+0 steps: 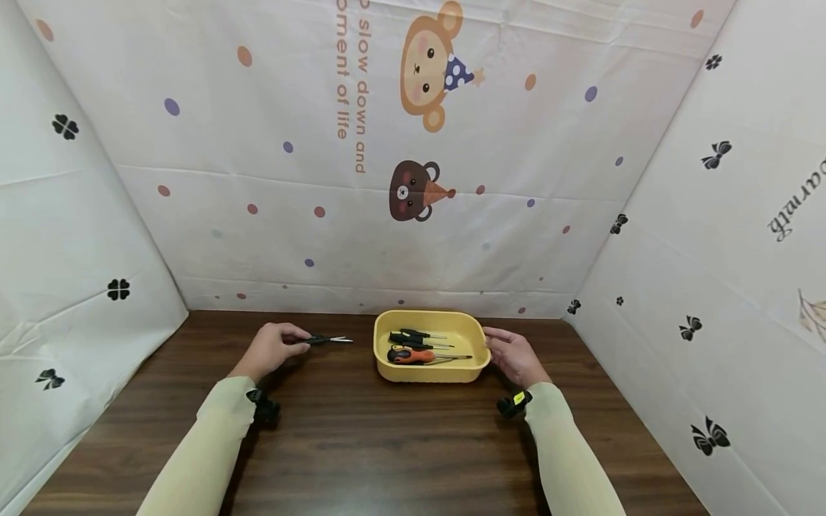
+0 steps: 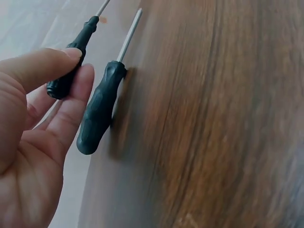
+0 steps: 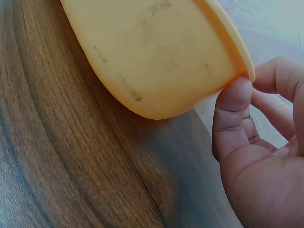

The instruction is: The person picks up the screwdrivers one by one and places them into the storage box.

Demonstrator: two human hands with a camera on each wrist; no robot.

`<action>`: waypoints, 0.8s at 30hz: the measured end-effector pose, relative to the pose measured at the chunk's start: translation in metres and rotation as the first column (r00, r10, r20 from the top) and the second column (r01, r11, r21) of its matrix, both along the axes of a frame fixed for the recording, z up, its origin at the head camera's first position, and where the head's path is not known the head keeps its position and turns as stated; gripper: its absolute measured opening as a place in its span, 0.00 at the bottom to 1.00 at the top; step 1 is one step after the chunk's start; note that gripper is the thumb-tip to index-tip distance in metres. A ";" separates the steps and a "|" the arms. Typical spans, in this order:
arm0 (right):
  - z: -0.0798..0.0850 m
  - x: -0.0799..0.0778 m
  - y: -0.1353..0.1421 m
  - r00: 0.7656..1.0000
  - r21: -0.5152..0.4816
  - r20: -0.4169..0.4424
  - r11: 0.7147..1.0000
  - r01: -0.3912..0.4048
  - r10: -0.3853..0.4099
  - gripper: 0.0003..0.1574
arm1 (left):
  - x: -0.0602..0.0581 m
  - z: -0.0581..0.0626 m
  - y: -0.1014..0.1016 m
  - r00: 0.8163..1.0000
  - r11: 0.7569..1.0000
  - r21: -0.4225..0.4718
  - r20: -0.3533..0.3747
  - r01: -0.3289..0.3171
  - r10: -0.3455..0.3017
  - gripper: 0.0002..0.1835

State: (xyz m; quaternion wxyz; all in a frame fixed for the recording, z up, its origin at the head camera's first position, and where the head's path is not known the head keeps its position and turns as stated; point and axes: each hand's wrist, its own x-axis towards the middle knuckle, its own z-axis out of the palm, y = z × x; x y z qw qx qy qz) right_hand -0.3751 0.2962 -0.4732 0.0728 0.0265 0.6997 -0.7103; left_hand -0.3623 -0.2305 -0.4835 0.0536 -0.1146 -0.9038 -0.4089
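My left hand [image 1: 271,351] is at the left of the table, pinching a black-handled screwdriver [image 2: 87,34] between thumb and fingers. Right beside it, a second black-handled screwdriver [image 2: 99,114] lies on the tabletop with its metal shaft pointing away, apart from the fingers in the left wrist view. My right hand [image 1: 516,358] pinches the rim of a yellow plastic tray [image 1: 426,374] at its right end, thumb and fingertip on the lip [image 3: 244,59]. Inside the tray lie an orange-and-black screwdriver [image 1: 421,356] and several black-handled screwdrivers [image 1: 413,334].
The brown wood-grain table [image 1: 387,444] meets a white printed cloth backdrop [image 1: 310,236] just behind the tray. More white cloth [image 1: 652,344] rises along the right side, and another sheet [image 1: 77,236] along the left.
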 end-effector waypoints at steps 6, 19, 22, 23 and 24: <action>0.000 0.000 0.000 1.000 0.004 0.005 1.000 0.004 -0.004 0.32 | 0.003 -0.001 0.004 1.000 0.997 0.078 -0.022 -0.020 0.022 0.10; 0.001 0.002 -0.001 1.000 0.014 -0.003 1.000 -0.001 0.001 0.31 | 0.006 0.006 0.022 1.000 0.931 0.365 0.000 0.000 0.000 0.16; 0.001 0.002 -0.002 1.000 0.018 -0.004 1.000 0.000 0.001 0.31 | 0.006 0.009 0.028 1.000 0.911 0.413 0.011 0.006 -0.012 0.16; 0.002 0.002 -0.002 1.000 0.019 -0.002 1.000 0.002 -0.002 0.31 | 0.006 0.010 0.030 1.000 0.907 0.422 0.010 0.011 -0.017 0.16; 0.002 0.002 -0.002 1.000 0.017 0.001 1.000 0.008 -0.008 0.31 | 0.006 0.010 0.032 1.000 0.903 0.430 0.009 0.014 -0.020 0.16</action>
